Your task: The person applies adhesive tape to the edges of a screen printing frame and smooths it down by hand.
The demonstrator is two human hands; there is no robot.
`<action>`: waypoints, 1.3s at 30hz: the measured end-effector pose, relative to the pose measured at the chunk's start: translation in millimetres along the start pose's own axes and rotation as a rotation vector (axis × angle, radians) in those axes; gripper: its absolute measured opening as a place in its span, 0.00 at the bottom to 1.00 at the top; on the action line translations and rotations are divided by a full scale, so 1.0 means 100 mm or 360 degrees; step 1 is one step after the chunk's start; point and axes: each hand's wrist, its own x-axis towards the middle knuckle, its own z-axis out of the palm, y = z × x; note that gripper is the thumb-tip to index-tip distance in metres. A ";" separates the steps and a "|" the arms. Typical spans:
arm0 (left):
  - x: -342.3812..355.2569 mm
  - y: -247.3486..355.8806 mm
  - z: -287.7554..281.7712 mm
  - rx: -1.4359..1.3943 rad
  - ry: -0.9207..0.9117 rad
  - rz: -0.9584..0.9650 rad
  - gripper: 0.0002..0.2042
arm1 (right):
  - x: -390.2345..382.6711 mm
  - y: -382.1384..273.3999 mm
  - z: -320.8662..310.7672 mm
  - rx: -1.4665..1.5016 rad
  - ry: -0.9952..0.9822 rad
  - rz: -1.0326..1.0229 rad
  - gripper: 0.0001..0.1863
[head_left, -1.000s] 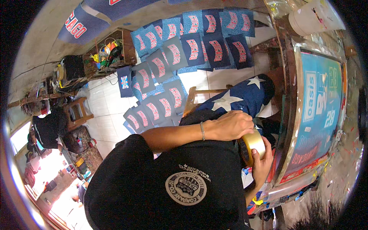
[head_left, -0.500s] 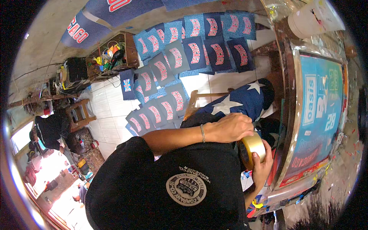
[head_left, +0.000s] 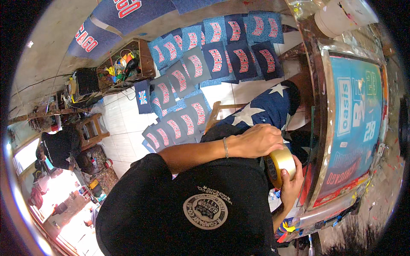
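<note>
My right hand (head_left: 290, 190) grips a wide roll of pale yellow tape (head_left: 282, 163) from the lower right, thumb on its side and fingers round it. Over the roll's upper edge, my left hand (head_left: 260, 140) has its fingers curled and touching the tape, the fingertips partly hidden; a chain bracelet circles that wrist. Both hands are in front of my black shirt, above my legs in navy fabric with white stars (head_left: 247, 115). Just right of the roll stands a framed printing screen (head_left: 350, 128) with blue and red designs.
Printed fabric pieces (head_left: 192, 64) cover much of the tiled floor. A white bucket (head_left: 337, 19) sits at upper right. Cluttered wooden shelves (head_left: 128, 64) and a wooden stool (head_left: 92, 128) are on the left. A person in black (head_left: 60, 149) is at far left.
The roll and my right hand sit slightly lower than a second ago, with the same grip. My left fingers stay on the tape. The surroundings shift slightly with my head.
</note>
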 end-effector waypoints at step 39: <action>0.08 0.05 -0.09 -0.0058 0.0096 0.0050 0.07 | -0.10 -0.06 -0.10 0.0189 -0.0279 -0.0026 0.45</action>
